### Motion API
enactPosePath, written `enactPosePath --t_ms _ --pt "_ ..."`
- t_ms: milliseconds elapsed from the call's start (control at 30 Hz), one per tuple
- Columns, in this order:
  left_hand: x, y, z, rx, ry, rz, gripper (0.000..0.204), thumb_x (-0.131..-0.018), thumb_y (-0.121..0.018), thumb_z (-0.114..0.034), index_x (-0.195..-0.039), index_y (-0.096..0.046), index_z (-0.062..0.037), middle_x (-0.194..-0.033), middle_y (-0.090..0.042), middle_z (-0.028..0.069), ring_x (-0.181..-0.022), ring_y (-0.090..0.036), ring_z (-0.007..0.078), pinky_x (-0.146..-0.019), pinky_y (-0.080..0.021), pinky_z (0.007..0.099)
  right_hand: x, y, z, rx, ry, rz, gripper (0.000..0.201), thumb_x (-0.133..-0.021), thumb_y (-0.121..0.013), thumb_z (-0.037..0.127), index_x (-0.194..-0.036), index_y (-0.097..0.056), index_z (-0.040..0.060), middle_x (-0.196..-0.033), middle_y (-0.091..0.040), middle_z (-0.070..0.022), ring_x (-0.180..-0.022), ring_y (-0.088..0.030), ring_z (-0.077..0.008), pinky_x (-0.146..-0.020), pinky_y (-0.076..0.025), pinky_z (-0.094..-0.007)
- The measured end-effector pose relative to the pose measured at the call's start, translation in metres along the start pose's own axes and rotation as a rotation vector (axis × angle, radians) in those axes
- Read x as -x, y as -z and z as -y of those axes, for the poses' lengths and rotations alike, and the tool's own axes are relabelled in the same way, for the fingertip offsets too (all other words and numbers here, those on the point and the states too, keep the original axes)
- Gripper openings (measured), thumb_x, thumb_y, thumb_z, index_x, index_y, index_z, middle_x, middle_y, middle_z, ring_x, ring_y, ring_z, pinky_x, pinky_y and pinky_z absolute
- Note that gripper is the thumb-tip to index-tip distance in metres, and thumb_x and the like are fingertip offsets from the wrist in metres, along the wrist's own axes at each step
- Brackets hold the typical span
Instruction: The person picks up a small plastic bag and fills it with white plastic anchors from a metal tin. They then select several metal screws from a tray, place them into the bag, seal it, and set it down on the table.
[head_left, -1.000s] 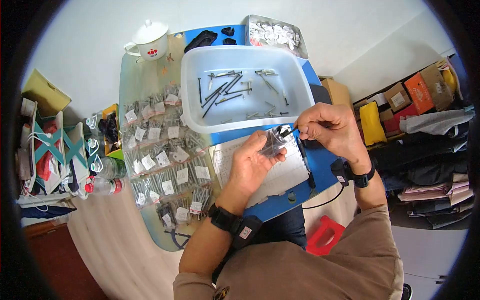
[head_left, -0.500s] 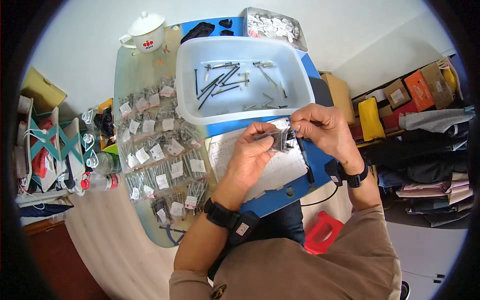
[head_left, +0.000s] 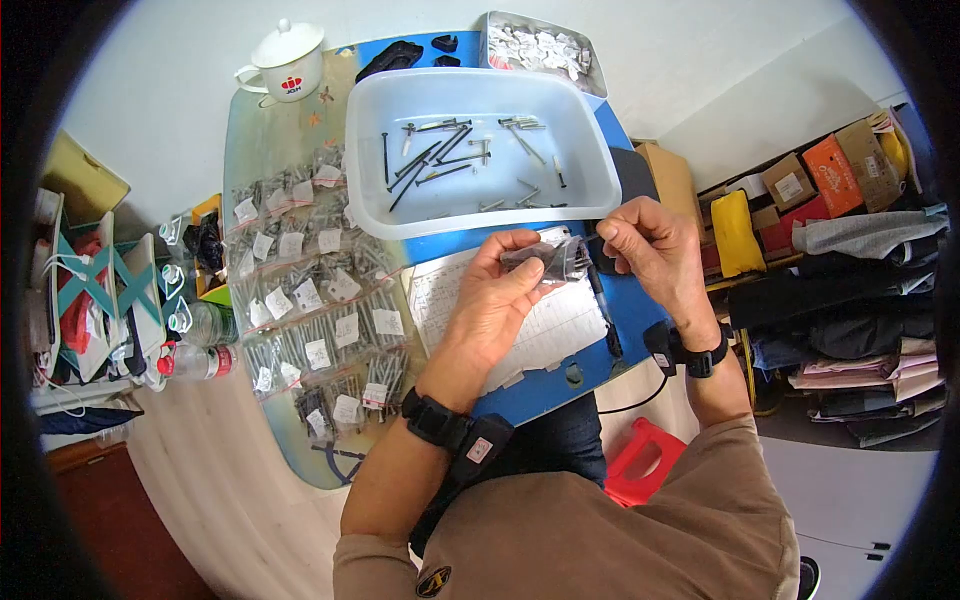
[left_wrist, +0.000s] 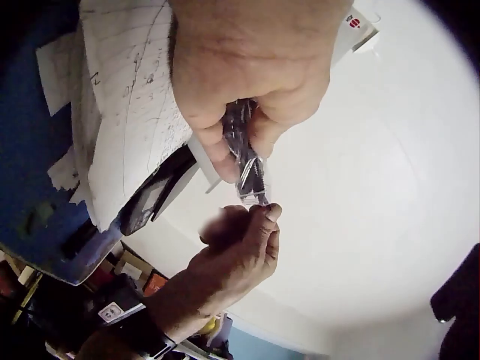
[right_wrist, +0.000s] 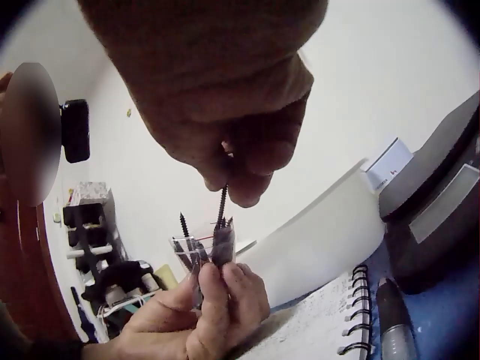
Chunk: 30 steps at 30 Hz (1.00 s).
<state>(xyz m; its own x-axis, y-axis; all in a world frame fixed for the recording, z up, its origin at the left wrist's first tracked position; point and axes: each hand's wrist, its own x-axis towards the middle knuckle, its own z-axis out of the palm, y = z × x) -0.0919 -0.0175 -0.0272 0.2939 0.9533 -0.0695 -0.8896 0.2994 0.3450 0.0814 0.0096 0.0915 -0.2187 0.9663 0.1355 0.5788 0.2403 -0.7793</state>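
Note:
My left hand (head_left: 495, 305) holds a small clear plastic bag (head_left: 573, 262) of dark screws, thumb pressed across it, over the notebook (head_left: 540, 335). In the right wrist view the bag's mouth has a red line, and a pointed screw (right_wrist: 184, 226) sticks up from it. Just right of the bag, my right hand (head_left: 655, 255) pinches a black screw (right_wrist: 223, 204), its threaded shank reaching down to the bag's mouth. The screw's upper end is hidden by the fingers. Behind both hands stands a pale plastic tub (head_left: 420, 222) with loose dark and silvery screws spread on its bottom.
Rows of labelled bags of screws (head_left: 320, 290) cover the table's left side. A pen (head_left: 606, 325) lies right of the notebook. At the back are a lidded mug (head_left: 290, 65) and a tin (head_left: 597, 80) of white paper bits.
My left hand has turned the bag so it lies more sideways, thumb over it. The right hand has drawn slightly away to the right. The head view has shifted a little.

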Motion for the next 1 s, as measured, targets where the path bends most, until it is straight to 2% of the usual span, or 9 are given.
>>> enactPosePath --t_ms 133,200,267,400,533,667,700,800,1000 --pt "0.000 -0.001 0.000 -0.030 0.005 0.015 0.028 -0.090 -0.066 -0.006 -0.116 -0.057 -0.0045 -0.115 -0.060 0.0096 -0.108 -0.060 0.0224 -0.098 -0.052 0.0432 0.006 -0.004 -0.003 0.080 0.066 -0.001 0.019 -0.087 -0.073 0.017 -0.082 -0.067 -0.0006 -0.061 -0.060 -0.0029 -0.054 -0.053 -0.0050 -0.048 -0.042 -0.0232" --pt "0.001 -0.004 -0.002 0.051 -0.016 -0.068 0.022 -0.091 -0.065 -0.006 -0.111 -0.057 -0.0026 -0.110 -0.059 0.0077 -0.102 -0.061 0.0200 -0.096 -0.053 0.0447 0.006 -0.005 -0.001 0.135 0.084 0.022 0.020 -0.087 -0.073 0.017 -0.082 -0.067 -0.0006 -0.060 -0.060 -0.0028 -0.054 -0.052 -0.0051 -0.048 -0.042 -0.0232" --pt "0.001 -0.002 -0.006 0.092 0.016 -0.051 0.026 -0.091 -0.064 -0.007 -0.115 -0.056 -0.0019 -0.113 -0.059 0.0093 -0.107 -0.059 0.0221 -0.099 -0.050 0.0457 0.005 -0.005 -0.001 0.186 0.101 0.051 0.020 -0.087 -0.073 0.017 -0.082 -0.067 -0.0006 -0.060 -0.060 -0.0027 -0.054 -0.052 -0.0052 -0.048 -0.041 -0.0233" --pt "0.002 -0.003 -0.009 0.064 0.048 0.073 0.035 -0.088 -0.064 -0.005 -0.121 -0.053 0.0003 -0.116 -0.057 0.0124 -0.111 -0.058 0.0258 -0.105 -0.045 0.0488 -0.003 -0.001 0.000 -0.002 0.057 0.139 0.016 -0.087 -0.072 0.014 -0.084 -0.067 -0.0009 -0.063 -0.062 -0.0034 -0.056 -0.051 -0.0051 -0.050 -0.042 -0.0225" --pt "0.002 -0.004 -0.007 0.035 0.078 0.069 0.039 -0.087 -0.064 -0.001 -0.124 -0.052 -0.0001 -0.117 -0.056 0.0134 -0.111 -0.058 0.0270 -0.106 -0.043 0.0501 -0.003 -0.011 0.001 -0.137 0.073 0.155 0.012 -0.087 -0.071 0.010 -0.088 -0.068 -0.0009 -0.066 -0.063 -0.0039 -0.057 -0.052 -0.0060 -0.052 -0.044 -0.0234" --pt "0.000 0.000 -0.003 0.039 0.016 0.023 0.038 -0.086 -0.062 0.004 -0.122 -0.051 0.0008 -0.115 -0.055 0.0141 -0.109 -0.058 0.0269 -0.103 -0.047 0.0489 -0.013 -0.008 0.001 0.187 0.135 0.339 0.016 -0.088 -0.071 0.014 -0.094 -0.069 -0.0006 -0.070 -0.063 -0.0058 -0.061 -0.053 -0.0084 -0.054 -0.046 -0.0261" --pt "0.000 -0.003 -0.004 0.064 0.021 -0.003 0.037 -0.086 -0.060 0.007 -0.121 -0.051 0.0017 -0.112 -0.054 0.0145 -0.106 -0.059 0.0263 -0.101 -0.049 0.0476 -0.017 -0.004 0.000 0.127 0.050 0.397 0.017 -0.089 -0.070 0.015 -0.094 -0.069 -0.0008 -0.071 -0.063 -0.0050 -0.063 -0.054 -0.0080 -0.055 -0.046 -0.0263" --pt "-0.001 -0.003 -0.004 0.097 0.035 -0.030 0.036 -0.086 -0.061 0.007 -0.120 -0.051 0.0008 -0.113 -0.055 0.0149 -0.105 -0.060 0.0267 -0.100 -0.050 0.0480 -0.017 -0.002 0.010 -0.066 -0.037 0.374 0.013 -0.089 -0.068 0.012 -0.093 -0.070 -0.0006 -0.071 -0.063 -0.0033 -0.065 -0.054 -0.0074 -0.056 -0.046 -0.0253" --pt "-0.002 -0.003 -0.005 0.073 0.037 -0.068 0.033 -0.087 -0.063 0.005 -0.118 -0.052 0.0005 -0.113 -0.058 0.0148 -0.105 -0.061 0.0271 -0.097 -0.052 0.0469 -0.019 -0.009 0.005 -0.080 -0.066 0.310 0.006 -0.085 -0.069 0.001 -0.091 -0.070 -0.0005 -0.071 -0.064 -0.0028 -0.063 -0.054 -0.0063 -0.054 -0.044 -0.0232"
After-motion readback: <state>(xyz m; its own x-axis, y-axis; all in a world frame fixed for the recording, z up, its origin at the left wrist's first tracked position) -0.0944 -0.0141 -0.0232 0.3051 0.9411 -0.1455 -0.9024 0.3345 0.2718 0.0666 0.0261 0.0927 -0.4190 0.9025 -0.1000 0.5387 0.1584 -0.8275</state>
